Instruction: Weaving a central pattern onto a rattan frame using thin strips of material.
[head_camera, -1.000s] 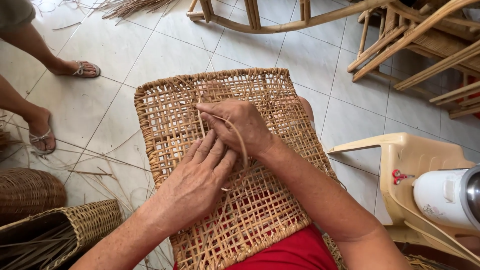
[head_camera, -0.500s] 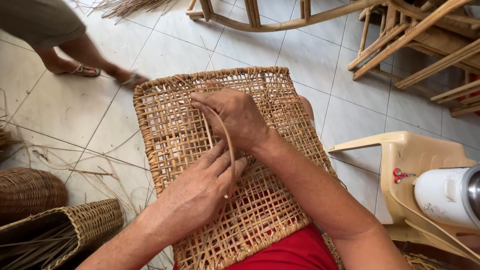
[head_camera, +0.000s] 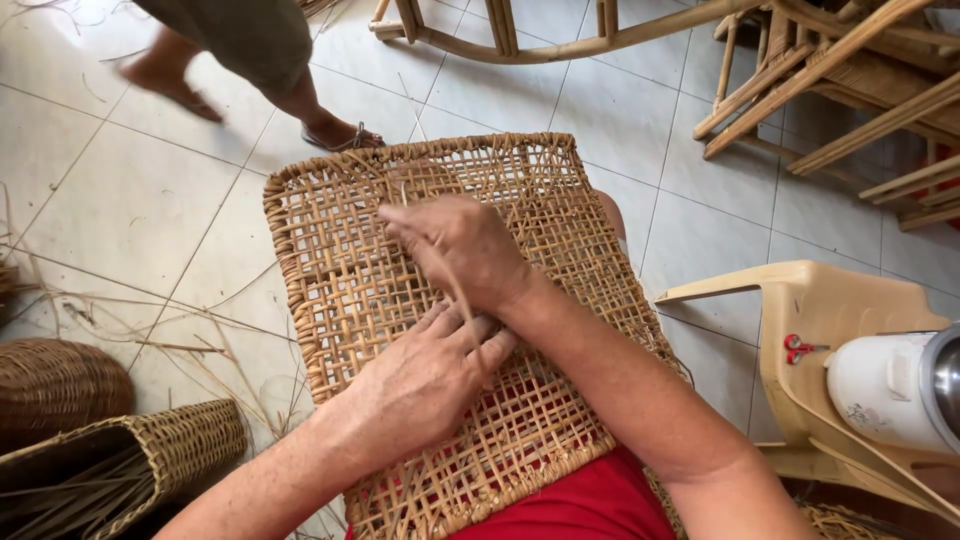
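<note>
While the other person's legs (head_camera: 255, 70) have moved from the upper left to just beyond the far edge of the woven cane panel (head_camera: 440, 310), the two hands stay almost where they were. This open-weave panel lies on the person's lap, over red cloth (head_camera: 575, 500). A thin cane strand (head_camera: 455, 285) now runs straighter between the hands than half a second ago. On the beige plastic chair (head_camera: 800, 310) at the right stand small red scissors (head_camera: 797, 348) and a white appliance (head_camera: 885, 390). The right hand (head_camera: 460, 245) is closed, pinching the strand near the panel's middle, wrist bent. The left hand (head_camera: 425, 385) lies flat, fingers closed on the strand's lower end.
</note>
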